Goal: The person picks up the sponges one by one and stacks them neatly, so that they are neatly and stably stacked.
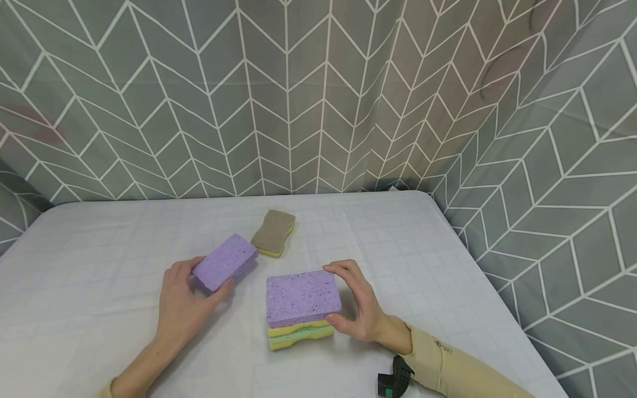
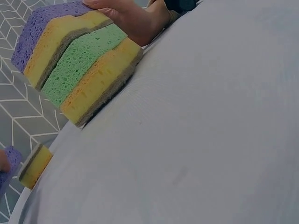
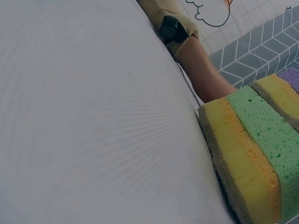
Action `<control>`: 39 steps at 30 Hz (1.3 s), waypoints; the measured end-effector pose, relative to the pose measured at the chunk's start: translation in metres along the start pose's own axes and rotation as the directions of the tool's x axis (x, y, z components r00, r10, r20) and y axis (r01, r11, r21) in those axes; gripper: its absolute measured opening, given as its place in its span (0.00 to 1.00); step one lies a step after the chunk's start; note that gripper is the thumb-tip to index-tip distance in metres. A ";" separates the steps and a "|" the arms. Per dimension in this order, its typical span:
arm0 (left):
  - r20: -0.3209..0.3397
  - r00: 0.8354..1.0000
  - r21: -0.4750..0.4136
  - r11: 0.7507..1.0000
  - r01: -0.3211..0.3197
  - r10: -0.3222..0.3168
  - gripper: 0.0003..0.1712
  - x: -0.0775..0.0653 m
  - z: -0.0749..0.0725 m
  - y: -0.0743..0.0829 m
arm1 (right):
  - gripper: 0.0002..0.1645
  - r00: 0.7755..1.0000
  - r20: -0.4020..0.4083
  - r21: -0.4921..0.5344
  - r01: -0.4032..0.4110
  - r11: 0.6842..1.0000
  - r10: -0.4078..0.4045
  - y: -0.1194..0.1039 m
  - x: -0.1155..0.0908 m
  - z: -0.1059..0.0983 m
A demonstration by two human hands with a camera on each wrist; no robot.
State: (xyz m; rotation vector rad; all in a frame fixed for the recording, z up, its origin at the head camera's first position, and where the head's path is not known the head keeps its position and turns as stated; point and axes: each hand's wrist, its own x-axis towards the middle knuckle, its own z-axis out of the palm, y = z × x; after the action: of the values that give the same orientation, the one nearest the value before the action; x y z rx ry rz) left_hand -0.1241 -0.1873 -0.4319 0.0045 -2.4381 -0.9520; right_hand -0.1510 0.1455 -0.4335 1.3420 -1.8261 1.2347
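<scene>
My left hand (image 1: 183,307) grips a purple sponge (image 1: 225,262) by its near edges, tilted above the table left of the stack. My right hand (image 1: 359,304) pinches the right end of another purple sponge (image 1: 303,296), thumb at the near corner and fingers at the far one. This sponge lies on top of a stack. Below it, the left wrist view shows a yellow sponge (image 2: 60,37) with a grey scouring side, then a green sponge (image 2: 84,65), then a second yellow-and-grey sponge (image 2: 100,86) at the bottom.
A single yellow sponge (image 1: 273,231) lies grey side up behind the stack, near the left hand's sponge. The white-covered table (image 1: 398,243) ends at a patterned grey curtain (image 1: 308,110) at the back and right. A black device (image 1: 395,378) sits at the right wrist.
</scene>
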 end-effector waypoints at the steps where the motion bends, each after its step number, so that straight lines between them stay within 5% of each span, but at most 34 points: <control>1: 0.001 1.000 -0.006 1.000 -0.004 0.004 0.39 0.000 0.000 0.001 | 0.42 1.000 0.000 -0.001 0.000 1.000 0.000 0.000 0.000 0.000; 12: 0.052 0.998 -0.067 0.997 -0.035 0.038 0.37 0.002 -0.006 0.014 | 0.42 1.000 -0.001 -0.004 0.006 1.000 -0.006 0.001 0.000 0.000; 39: 0.043 0.989 -0.223 0.966 -0.131 0.144 0.38 0.000 -0.027 0.048 | 0.42 1.000 0.008 -0.001 0.004 1.000 -0.004 0.000 0.000 0.000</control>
State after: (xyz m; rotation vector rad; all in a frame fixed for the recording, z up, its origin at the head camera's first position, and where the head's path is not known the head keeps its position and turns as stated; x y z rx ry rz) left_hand -0.1024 -0.1686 -0.3848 -0.2703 -2.3367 -1.1673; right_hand -0.1511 0.1460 -0.4338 1.3518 -1.8284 1.2271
